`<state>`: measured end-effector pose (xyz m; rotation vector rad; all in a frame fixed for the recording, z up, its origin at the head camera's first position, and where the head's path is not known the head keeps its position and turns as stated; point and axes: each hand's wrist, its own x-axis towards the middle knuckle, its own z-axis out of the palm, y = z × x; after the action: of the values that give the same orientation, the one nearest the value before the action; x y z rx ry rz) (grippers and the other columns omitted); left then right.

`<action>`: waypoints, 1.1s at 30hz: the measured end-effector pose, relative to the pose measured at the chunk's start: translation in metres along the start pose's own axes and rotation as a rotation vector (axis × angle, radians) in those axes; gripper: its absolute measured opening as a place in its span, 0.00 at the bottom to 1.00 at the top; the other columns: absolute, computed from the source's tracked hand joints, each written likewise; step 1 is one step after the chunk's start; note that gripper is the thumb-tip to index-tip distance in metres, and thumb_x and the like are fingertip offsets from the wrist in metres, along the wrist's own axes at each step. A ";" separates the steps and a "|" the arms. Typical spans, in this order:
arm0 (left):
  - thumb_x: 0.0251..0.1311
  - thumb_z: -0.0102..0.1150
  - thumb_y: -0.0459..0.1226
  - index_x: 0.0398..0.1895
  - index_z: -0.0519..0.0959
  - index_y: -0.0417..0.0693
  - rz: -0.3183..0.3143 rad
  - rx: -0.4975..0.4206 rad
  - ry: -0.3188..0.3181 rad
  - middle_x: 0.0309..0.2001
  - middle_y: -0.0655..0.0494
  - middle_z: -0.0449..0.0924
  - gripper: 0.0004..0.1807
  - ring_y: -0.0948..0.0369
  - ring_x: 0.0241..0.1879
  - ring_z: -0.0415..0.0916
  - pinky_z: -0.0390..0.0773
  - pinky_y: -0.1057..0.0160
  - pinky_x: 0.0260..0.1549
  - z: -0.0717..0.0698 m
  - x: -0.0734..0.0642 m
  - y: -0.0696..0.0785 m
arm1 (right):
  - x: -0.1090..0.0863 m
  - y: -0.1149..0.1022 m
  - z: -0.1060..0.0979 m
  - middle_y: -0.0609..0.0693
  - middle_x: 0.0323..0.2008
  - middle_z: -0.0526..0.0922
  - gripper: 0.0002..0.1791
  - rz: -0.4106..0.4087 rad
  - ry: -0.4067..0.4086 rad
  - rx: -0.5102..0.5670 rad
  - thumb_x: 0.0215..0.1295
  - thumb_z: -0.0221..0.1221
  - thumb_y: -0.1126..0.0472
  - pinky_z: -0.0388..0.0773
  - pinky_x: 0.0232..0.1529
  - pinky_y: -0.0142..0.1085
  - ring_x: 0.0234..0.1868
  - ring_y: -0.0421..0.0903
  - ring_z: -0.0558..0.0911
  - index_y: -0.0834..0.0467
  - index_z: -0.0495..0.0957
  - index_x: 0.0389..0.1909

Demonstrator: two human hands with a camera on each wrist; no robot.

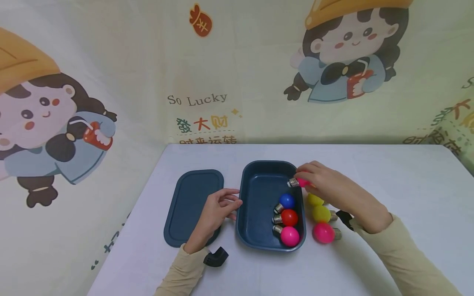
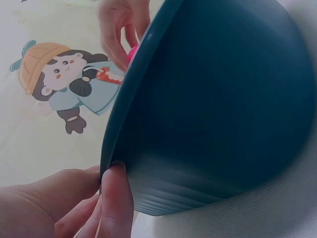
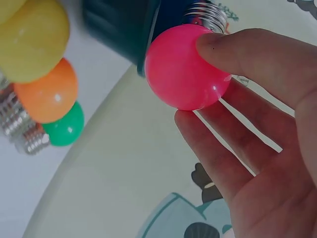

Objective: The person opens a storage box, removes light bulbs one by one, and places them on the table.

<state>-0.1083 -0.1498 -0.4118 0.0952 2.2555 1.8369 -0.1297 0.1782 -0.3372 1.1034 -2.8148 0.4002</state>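
A dark blue rectangular box (image 1: 255,205) stands on the table. Inside, along its right side, lie a blue light bulb (image 1: 286,201), a red bulb (image 1: 289,218) and a pink bulb (image 1: 290,236), their metal bases pointing left. My left hand (image 1: 218,207) pinches the left rim of the box between thumb and fingers, as the left wrist view shows at the rim (image 2: 111,144). Over the far right corner, my right hand (image 1: 326,181) holds another pink bulb (image 3: 185,67) by its globe, with thumb and fingertips. The screw base of that bulb points left over the box.
To the right of the box lie two yellow bulbs (image 1: 321,214) and a pink bulb (image 1: 324,233). An orange bulb (image 3: 49,94) and a green bulb (image 3: 65,125) appear in the right wrist view. A flat dark blue lid (image 1: 189,205) lies left of the box.
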 end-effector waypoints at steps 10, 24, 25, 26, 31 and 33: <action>0.60 0.68 0.35 0.58 0.78 0.39 0.010 -0.005 -0.007 0.43 0.41 0.81 0.22 0.59 0.31 0.82 0.86 0.63 0.27 0.001 -0.001 -0.001 | -0.014 0.010 -0.005 0.58 0.49 0.82 0.23 0.050 -0.002 0.001 0.48 0.74 0.71 0.86 0.44 0.44 0.53 0.56 0.79 0.62 0.83 0.48; 0.60 0.68 0.35 0.58 0.78 0.40 -0.004 -0.005 -0.002 0.42 0.42 0.81 0.22 0.59 0.32 0.82 0.86 0.64 0.28 0.003 -0.003 -0.002 | -0.034 0.028 -0.004 0.59 0.50 0.81 0.24 0.088 0.005 -0.007 0.48 0.74 0.72 0.86 0.44 0.47 0.52 0.57 0.78 0.61 0.83 0.50; 0.60 0.68 0.35 0.57 0.78 0.40 -0.007 -0.004 -0.002 0.42 0.42 0.81 0.22 0.59 0.32 0.82 0.86 0.64 0.28 0.003 -0.002 -0.002 | -0.035 0.029 -0.004 0.59 0.50 0.81 0.24 0.093 0.004 -0.005 0.48 0.74 0.72 0.86 0.43 0.47 0.52 0.57 0.78 0.61 0.83 0.50; 0.60 0.68 0.35 0.57 0.78 0.40 -0.008 -0.003 -0.002 0.42 0.42 0.81 0.22 0.59 0.32 0.82 0.86 0.64 0.28 0.003 -0.002 -0.002 | -0.036 0.030 -0.004 0.59 0.50 0.81 0.24 0.097 0.005 -0.005 0.48 0.74 0.72 0.86 0.43 0.47 0.52 0.58 0.78 0.61 0.83 0.49; 0.60 0.69 0.35 0.57 0.79 0.40 -0.012 -0.001 0.002 0.41 0.43 0.81 0.22 0.60 0.31 0.82 0.86 0.64 0.27 0.002 -0.002 -0.001 | -0.041 0.037 -0.003 0.60 0.49 0.81 0.24 0.123 -0.005 -0.004 0.47 0.74 0.72 0.86 0.43 0.48 0.52 0.59 0.78 0.62 0.83 0.48; 0.60 0.69 0.35 0.57 0.79 0.40 -0.013 -0.002 0.004 0.41 0.43 0.81 0.22 0.60 0.30 0.82 0.86 0.64 0.27 0.002 -0.001 -0.001 | -0.043 0.040 -0.002 0.60 0.49 0.82 0.23 0.128 -0.008 -0.005 0.48 0.74 0.72 0.86 0.43 0.48 0.51 0.59 0.79 0.62 0.83 0.48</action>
<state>-0.1066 -0.1484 -0.4127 0.0770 2.2517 1.8338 -0.1250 0.2351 -0.3509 0.9293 -2.9009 0.3993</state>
